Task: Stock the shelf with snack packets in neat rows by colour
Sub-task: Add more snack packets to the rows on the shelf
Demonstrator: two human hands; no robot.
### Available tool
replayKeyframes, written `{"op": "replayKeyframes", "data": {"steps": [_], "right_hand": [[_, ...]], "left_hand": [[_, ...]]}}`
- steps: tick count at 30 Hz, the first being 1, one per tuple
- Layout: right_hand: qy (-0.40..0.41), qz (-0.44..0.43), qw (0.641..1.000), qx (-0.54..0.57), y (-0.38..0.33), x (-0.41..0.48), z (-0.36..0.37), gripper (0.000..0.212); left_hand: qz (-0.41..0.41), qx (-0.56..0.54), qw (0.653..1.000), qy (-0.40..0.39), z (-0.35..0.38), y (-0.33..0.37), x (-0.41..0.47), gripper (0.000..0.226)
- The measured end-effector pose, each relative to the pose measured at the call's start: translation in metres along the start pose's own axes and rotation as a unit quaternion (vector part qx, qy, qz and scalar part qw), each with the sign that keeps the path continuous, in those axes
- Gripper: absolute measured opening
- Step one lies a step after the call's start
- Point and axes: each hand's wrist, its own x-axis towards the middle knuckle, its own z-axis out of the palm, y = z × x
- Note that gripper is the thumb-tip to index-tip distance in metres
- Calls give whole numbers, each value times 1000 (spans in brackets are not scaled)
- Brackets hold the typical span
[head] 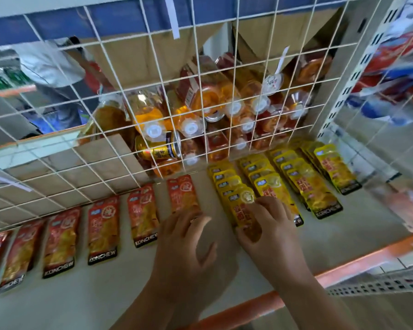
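Red snack packets [103, 231] lie side by side in a row along the left and middle of the white shelf [105, 289]. Yellow snack packets [301, 179] lie in several overlapping rows on the right. My left hand [188, 244] rests on the lower end of the rightmost red packet [181, 196], fingers slightly bent. My right hand [270, 225] pinches the front yellow packet [242, 206] of the leftmost yellow row, fingers curled on its lower half.
A white wire grid [119, 129] backs the shelf; behind it a cardboard box holds orange drink bottles [153, 115] and a can [157, 148]. The shelf's orange front edge [343, 270] runs at lower right. A perforated upright [358, 67] stands at right.
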Motion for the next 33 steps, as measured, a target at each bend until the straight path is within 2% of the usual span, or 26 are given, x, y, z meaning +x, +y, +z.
{"op": "replayKeyframes", "data": {"steps": [4, 9, 13, 24, 33], "right_hand": [[18, 16, 1000, -7, 16, 8, -14, 47], [48, 61, 997, -20, 64, 26, -46, 45], [69, 110, 991, -39, 105, 42, -76, 42], [48, 169, 983, -44, 153, 66, -97, 38], [28, 163, 986, -33, 171, 72, -93, 38]], "left_hand": [[7, -7, 1000, 17, 9, 9, 8, 45], [50, -33, 998, 34, 39, 47, 36, 42], [55, -33, 997, 40, 52, 60, 41, 41], [37, -14, 999, 11, 57, 59, 42, 43], [34, -12, 999, 13, 59, 59, 41, 42]]}}
